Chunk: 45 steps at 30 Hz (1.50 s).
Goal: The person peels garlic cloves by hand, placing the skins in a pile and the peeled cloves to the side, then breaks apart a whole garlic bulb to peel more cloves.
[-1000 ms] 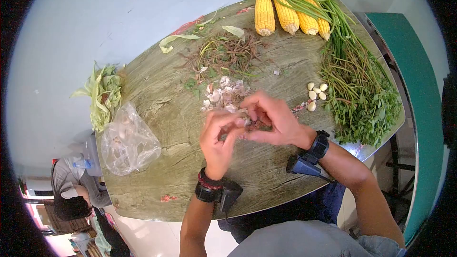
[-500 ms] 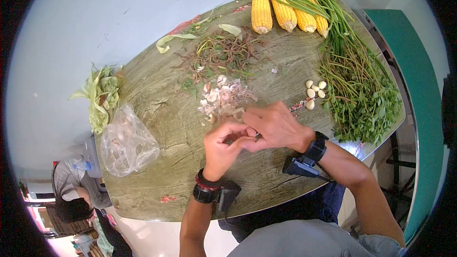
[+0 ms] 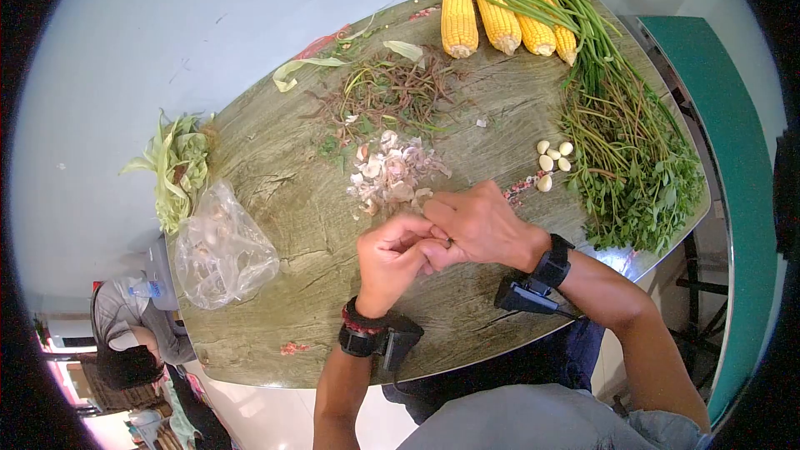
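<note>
My left hand [image 3: 390, 254] and my right hand [image 3: 483, 225] meet over the table, fingertips pinched together. Between them is a small piece, most likely a garlic clove, almost wholly covered by the fingers; only a tiny dark spot shows there. Just beyond my hands lies a heap of papery garlic skins [image 3: 396, 171]. To the right of my right hand, several peeled garlic cloves [image 3: 545, 163] sit in a loose group on the wooden-patterned table [image 3: 317, 283].
Corn cobs [image 3: 459, 21] and long green beans [image 3: 583, 21] lie at the far right, above leafy greens [image 3: 642, 175]. Stem scraps [image 3: 392, 92] are behind the skins. At left are a clear plastic bag [image 3: 225, 250] and corn husks [image 3: 177, 167]. A person [image 3: 137, 325] is at lower left.
My fingers have shifted slightly against each other at the pinch. The pale bit that showed between them is now covered. Everything on the table stays in place.
</note>
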Each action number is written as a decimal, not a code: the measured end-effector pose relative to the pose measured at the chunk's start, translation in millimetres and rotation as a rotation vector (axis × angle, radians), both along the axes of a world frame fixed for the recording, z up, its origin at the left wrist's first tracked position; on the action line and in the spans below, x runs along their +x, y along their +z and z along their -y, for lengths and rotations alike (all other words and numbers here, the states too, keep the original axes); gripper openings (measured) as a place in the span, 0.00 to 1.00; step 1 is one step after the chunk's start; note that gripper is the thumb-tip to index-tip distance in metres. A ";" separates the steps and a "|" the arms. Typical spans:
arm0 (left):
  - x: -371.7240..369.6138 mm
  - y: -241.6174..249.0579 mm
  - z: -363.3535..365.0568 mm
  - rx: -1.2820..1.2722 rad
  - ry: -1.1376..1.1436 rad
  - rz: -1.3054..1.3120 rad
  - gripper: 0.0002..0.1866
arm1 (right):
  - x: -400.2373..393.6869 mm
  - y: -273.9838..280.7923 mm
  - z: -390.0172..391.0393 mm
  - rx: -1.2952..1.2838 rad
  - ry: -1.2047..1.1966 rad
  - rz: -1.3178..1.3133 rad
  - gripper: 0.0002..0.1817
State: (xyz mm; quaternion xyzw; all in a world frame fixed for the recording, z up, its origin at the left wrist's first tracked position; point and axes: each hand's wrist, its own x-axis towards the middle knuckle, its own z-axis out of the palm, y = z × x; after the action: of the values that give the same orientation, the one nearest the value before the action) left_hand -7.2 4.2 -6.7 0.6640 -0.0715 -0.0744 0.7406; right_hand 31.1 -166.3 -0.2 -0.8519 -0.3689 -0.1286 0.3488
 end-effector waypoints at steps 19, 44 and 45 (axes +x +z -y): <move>10.1 -2.7 -4.8 0.228 0.271 0.316 0.07 | 10.4 -4.6 2.2 0.614 0.221 -0.659 0.15; 11.2 4.4 -9.4 0.378 0.195 0.546 0.11 | 18.8 -10.1 9.3 0.752 0.350 -1.167 0.07; 10.5 5.5 -7.7 0.323 0.201 0.499 0.11 | 18.9 -9.7 9.4 0.745 0.345 -1.160 0.07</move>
State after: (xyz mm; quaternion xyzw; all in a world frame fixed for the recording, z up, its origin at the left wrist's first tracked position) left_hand 3.3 11.9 -1.2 0.7746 -0.1724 0.1543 0.5886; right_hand 50.0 -175.7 -9.9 -0.5364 -0.1849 0.2853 0.7724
